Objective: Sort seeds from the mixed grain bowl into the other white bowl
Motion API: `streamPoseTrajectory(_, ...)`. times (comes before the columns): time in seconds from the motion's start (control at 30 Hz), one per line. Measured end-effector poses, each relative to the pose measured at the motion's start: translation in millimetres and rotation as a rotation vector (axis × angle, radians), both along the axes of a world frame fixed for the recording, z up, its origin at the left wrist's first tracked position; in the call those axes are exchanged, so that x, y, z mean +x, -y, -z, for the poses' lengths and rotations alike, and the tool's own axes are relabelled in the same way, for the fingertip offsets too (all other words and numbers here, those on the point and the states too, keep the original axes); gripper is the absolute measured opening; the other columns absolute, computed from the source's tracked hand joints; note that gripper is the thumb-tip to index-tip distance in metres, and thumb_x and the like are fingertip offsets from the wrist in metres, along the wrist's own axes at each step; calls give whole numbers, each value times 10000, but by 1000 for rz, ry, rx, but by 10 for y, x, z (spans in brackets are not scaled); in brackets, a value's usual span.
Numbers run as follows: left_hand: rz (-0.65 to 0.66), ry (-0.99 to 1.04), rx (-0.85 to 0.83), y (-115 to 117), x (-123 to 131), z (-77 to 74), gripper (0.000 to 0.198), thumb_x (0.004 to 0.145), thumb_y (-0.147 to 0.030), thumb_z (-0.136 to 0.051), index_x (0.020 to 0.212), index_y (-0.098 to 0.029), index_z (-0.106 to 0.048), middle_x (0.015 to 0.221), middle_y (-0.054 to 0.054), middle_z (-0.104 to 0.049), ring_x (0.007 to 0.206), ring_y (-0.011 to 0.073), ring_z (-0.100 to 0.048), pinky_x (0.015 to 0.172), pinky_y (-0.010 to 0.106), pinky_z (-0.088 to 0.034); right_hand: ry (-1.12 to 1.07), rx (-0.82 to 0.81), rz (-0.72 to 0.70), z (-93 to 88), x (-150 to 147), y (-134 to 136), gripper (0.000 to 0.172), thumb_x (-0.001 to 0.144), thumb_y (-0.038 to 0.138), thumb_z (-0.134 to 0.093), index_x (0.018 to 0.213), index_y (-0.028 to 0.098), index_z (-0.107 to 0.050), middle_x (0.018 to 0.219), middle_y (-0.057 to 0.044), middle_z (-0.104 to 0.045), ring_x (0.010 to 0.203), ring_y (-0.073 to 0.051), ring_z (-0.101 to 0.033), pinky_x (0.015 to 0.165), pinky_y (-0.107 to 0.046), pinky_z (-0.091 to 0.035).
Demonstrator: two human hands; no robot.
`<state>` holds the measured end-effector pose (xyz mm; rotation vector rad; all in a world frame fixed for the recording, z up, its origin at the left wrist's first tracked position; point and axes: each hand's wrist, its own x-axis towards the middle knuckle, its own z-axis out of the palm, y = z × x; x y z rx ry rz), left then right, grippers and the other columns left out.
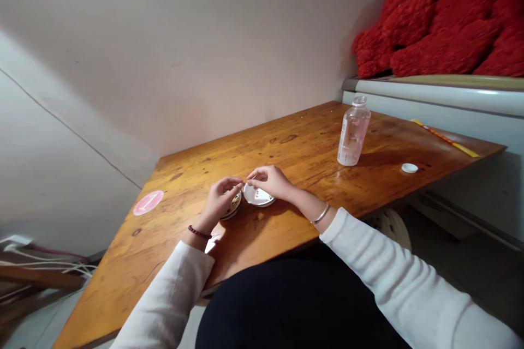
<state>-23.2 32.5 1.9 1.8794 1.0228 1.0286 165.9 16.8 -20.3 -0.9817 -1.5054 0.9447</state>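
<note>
My left hand (221, 197) is closed in a pinch over a small round dish (233, 208) with many tiny pale and dark pieces in it. The hand covers much of that dish. Just to its right, my right hand (270, 182) pinches thumb and forefinger together above a white round dish (256, 196) with several small dark specks on it. The fingertips of both hands nearly meet between the two dishes. Whatever lies between the fingers is too small to make out.
A clear uncapped plastic bottle (354, 133) stands on the wooden table (229, 158), with a white cap (409, 168) and a yellow-red stick (444, 138) to its right. A pink round sticker (148, 203) is at left. Red fluffy fabric (442, 22) sits on a white appliance (450, 112).
</note>
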Motion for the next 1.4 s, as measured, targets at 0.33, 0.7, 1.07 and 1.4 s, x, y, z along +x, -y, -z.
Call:
streamPoseTrajectory(0.33,-16,42,-97,77,45,-95,452,677,-516,-726,898,-125,-672,973,120,-713,924,225,-648,824,311,-488,194,75,104,-21,28,3,189,771,293,-656,860,157,-752,816,-64,-743,755,-177,-685,679,-249,-508)
streamPoseTrajectory(0.7,-64,58,-184,159,59,-189,458,651,-492,-747,926,-131,-685,991,133,-724,853,215,-657,706,285,-491,59,70,33,62,10,-49,196,727,287,-705,858,141,-706,853,-80,-738,781,-170,-698,741,-271,-543)
streamPoseTrajectory(1.07,-46,49,-193,118,28,-161,452,667,-501,-745,938,-144,-689,996,122,-720,833,188,-639,667,248,-473,88,39,55,-9,18,-17,127,732,233,-678,819,154,-727,824,-61,-738,770,-165,-694,723,-258,-534)
streamPoseTrajectory(1.4,-33,87,-137,65,50,-77,506,592,-533,-785,885,-134,-678,928,110,-723,851,212,-656,774,306,-502,44,76,-40,-10,28,-7,226,770,284,-674,953,152,-680,872,-67,-731,815,-162,-689,754,-268,-526)
